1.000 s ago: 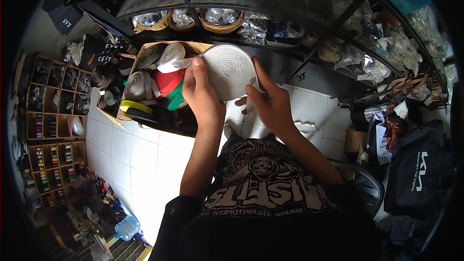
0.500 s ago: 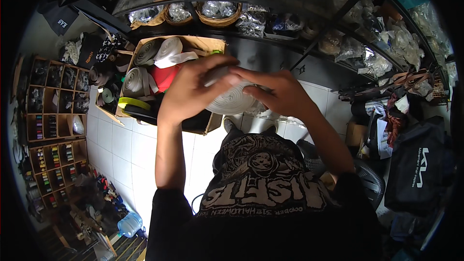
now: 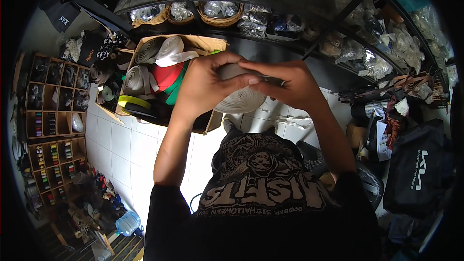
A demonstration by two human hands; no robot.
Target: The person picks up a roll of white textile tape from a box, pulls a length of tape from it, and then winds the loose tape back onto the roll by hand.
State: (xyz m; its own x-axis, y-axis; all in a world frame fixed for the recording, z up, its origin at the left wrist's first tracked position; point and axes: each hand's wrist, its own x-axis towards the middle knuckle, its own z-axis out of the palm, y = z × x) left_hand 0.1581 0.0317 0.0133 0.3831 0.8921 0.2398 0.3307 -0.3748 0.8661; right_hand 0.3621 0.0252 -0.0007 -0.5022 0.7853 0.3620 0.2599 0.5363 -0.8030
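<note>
Between my two hands, held up in front of my body, is a coiled roll of pale webbing strap (image 3: 241, 100). My left hand (image 3: 209, 78) closes on its left side, thumb across the near part of the coil. From the right, my right hand (image 3: 286, 80) grips it, with the fingers reaching over the top toward the left fingers. The roll's far edge is partly hidden behind the fingers. Beyond my left hand stands an open cardboard box (image 3: 213, 45) with several strap rolls, among them a red roll (image 3: 166, 75) and a yellow roll (image 3: 133, 102).
Wooden cubbies (image 3: 52, 97) with thread spools line the left. A dark shelf rack with wicker baskets (image 3: 220, 21) and plastic bags (image 3: 406, 43) runs along the far side. A black bag (image 3: 414, 174) lies at right; a blue water jug (image 3: 128, 223) stands lower left on the tiled floor.
Both hands and the roll have shifted slightly to the right. A green roll beside the red one now shows more, and my fingers have moved over the coil.
</note>
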